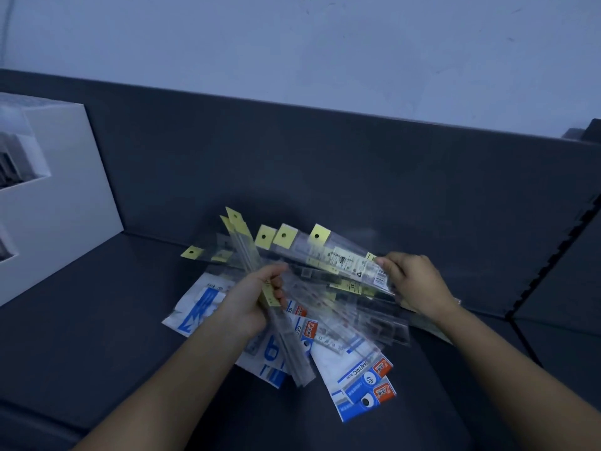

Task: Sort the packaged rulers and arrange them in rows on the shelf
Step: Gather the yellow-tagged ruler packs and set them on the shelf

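Observation:
A loose heap of packaged rulers lies on the dark shelf [325, 177]. Most are clear sleeves with yellow hang tabs [328, 252], fanned out toward the back wall. Under them lie white and blue geometry set packs with orange corners [364, 382]. My left hand [250, 304] is shut on a few yellow-tab rulers [242, 242], held on edge and pointing up and away. My right hand [413, 281] pinches the lower end of one yellow-tab ruler pack [357, 265] near its label, at the right side of the heap.
A white box [65, 196] with open compartments stands at the left on the shelf. A notched dark divider [559, 252] runs along the right side. Bare shelf surface shows in front of the heap and to its left.

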`<state>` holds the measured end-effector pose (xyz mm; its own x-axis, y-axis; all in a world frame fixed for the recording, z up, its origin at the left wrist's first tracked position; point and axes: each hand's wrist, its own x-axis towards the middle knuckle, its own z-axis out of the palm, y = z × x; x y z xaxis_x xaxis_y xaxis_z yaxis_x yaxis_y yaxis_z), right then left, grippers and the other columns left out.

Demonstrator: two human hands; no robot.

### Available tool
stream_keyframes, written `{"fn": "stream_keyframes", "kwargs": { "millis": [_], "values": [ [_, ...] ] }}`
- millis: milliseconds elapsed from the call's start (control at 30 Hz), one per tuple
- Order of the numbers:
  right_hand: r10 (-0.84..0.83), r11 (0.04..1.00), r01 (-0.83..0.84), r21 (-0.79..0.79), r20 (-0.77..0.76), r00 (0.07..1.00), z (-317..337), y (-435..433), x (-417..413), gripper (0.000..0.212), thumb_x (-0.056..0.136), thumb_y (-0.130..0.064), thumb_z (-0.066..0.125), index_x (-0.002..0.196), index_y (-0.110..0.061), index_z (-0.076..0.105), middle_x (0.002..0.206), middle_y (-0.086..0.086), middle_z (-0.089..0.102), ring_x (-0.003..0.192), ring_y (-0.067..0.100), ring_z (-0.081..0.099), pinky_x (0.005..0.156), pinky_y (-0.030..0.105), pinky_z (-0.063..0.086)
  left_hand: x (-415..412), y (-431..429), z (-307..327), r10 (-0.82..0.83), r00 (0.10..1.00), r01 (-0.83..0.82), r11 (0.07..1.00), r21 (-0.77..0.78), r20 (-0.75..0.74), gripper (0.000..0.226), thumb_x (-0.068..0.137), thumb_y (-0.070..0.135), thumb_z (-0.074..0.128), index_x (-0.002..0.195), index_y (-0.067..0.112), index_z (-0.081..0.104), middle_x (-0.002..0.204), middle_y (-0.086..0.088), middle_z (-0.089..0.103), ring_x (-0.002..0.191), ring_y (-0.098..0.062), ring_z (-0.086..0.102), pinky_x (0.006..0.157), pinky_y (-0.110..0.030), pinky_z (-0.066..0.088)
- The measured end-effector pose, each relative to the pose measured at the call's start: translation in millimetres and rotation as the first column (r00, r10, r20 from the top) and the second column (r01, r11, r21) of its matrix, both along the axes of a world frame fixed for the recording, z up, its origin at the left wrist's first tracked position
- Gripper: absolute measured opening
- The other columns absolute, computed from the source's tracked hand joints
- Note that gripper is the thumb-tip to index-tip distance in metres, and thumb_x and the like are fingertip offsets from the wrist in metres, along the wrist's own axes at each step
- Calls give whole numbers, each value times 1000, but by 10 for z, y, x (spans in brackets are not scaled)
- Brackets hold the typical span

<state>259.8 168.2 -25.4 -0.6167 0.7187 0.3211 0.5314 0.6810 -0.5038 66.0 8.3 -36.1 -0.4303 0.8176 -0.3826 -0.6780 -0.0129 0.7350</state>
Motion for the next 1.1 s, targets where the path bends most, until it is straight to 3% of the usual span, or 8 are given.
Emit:
{"fn": "stream_keyframes", "kwargs": {
  "millis": [233, 333, 500, 700, 800, 900, 1033, 1100],
  "values": [
    [57, 959, -136, -248, -300, 952, 16, -415, -305, 38, 95, -20, 52, 59, -10, 48, 43, -9, 36, 40, 3, 32, 44, 19, 28, 134, 12, 91, 8, 1000, -11, 992, 124, 25, 12, 74, 21, 70, 76, 12, 62, 71, -3, 58, 46, -9, 47, 46, -21, 45],
    [146, 936, -228, -269, -294, 945, -31, -685, -490, 22, 95, -15, 51, 78, -12, 64, 42, -11, 47, 40, 1, 42, 45, 14, 31, 219, 28, 147, -14, 999, 8, 986, 169, 30, 12, 70, 16, 70, 76, 11, 61, 75, -8, 64, 68, -20, 61, 69, -35, 54],
    [241, 936, -306, -175, -317, 917, -11, -1004, -688, 29, 98, -11, 43, 121, -15, 60, 99, -1, 66, 87, 7, 60, 75, 13, 44, 226, 31, 198, 53, 999, -50, 980, 190, -13, 14, 79, 18, 65, 68, 11, 61, 65, -6, 62, 61, -19, 61, 68, -32, 51],
    [500, 812, -486, -323, -43, 865, -30, -906, -648, 57, 95, -35, 49, 142, -44, 18, 131, -13, 49, 111, -6, 50, 93, 11, 39, 121, -33, 175, 205, 978, -207, 957, 201, 30, 16, 87, 13, 61, 72, 11, 58, 67, -2, 60, 52, -13, 62, 48, -25, 54],
    [377, 919, -350, -181, 142, 915, 32, -730, -428, 52, 90, -34, 57, 138, -37, 40, 96, -1, 66, 85, 13, 63, 77, 30, 50, -17, -51, 161, 330, 942, -307, 920, 243, -59, 15, 85, 15, 65, 75, 18, 54, 70, 1, 56, 61, -11, 60, 58, -27, 55],
    [104, 993, -113, 17, 276, 955, 82, -333, -150, 23, 82, -26, 64, 103, -21, 65, 86, -2, 60, 89, 22, 60, 76, 31, 46, -156, -75, 197, 395, 912, -355, 895, 269, -109, 25, 87, 9, 64, 71, 20, 48, 65, 2, 50, 58, -9, 55, 64, -26, 54],
    [-71, 994, 105, -4, 719, 691, 115, 19, 182, 27, 79, -34, 66, 98, -16, 60, 100, 4, 60, 92, 21, 56, 74, 28, 44, -185, -73, 107, 354, 935, -352, 925, 144, 9, 23, 85, 6, 60, 68, 16, 47, 50, 4, 42, 39, -6, 41, 40, -16, 40],
    [16, 999, 21, -40, 742, 670, 68, 49, 241, 25, 80, -27, 64, 101, -14, 58, 102, 5, 61, 91, 20, 56, 73, 26, 42, -163, -72, 51, 328, 943, -333, 937, 102, 60, 21, 86, 5, 57, 69, 15, 48, 48, 4, 43, 38, -6, 40, 39, -16, 39]
  ]
}}
